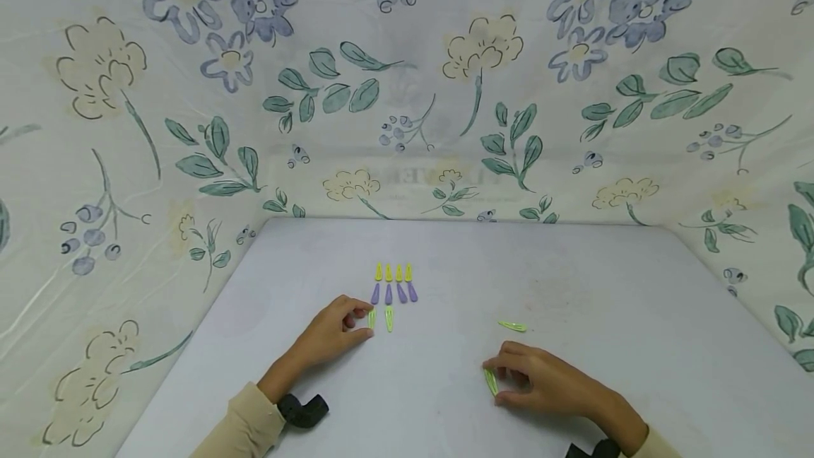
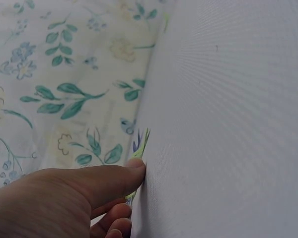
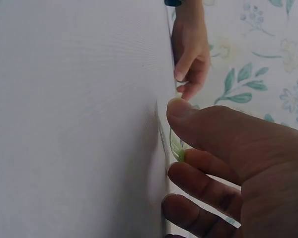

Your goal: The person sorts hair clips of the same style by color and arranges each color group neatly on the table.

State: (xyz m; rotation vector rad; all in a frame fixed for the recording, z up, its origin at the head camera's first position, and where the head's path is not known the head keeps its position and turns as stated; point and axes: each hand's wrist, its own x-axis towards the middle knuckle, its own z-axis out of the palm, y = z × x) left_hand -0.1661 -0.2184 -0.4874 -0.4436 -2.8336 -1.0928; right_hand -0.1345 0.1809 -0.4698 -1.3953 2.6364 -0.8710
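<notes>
On the white table my left hand (image 1: 335,326) pinches a light green snap hair clip (image 1: 372,319) between thumb and fingers, at the left end of the bottom row. Another green clip (image 1: 389,319) lies just right of it. Above them runs a row of several purple clips (image 1: 388,294), topped by a row of several yellow clips (image 1: 388,273). My right hand (image 1: 540,379) holds a green clip (image 1: 490,382) by its ends between thumb and fingertips, and that clip (image 3: 176,147) shows in the right wrist view. Beyond this hand a loose green clip (image 1: 512,326) lies flat.
The white tabletop (image 1: 610,288) stretches out on both sides of the clips. A flowered cloth (image 1: 407,90) hangs behind it and along its left and right edges. Black straps, one with a curved piece (image 1: 304,411), sit at the wrists.
</notes>
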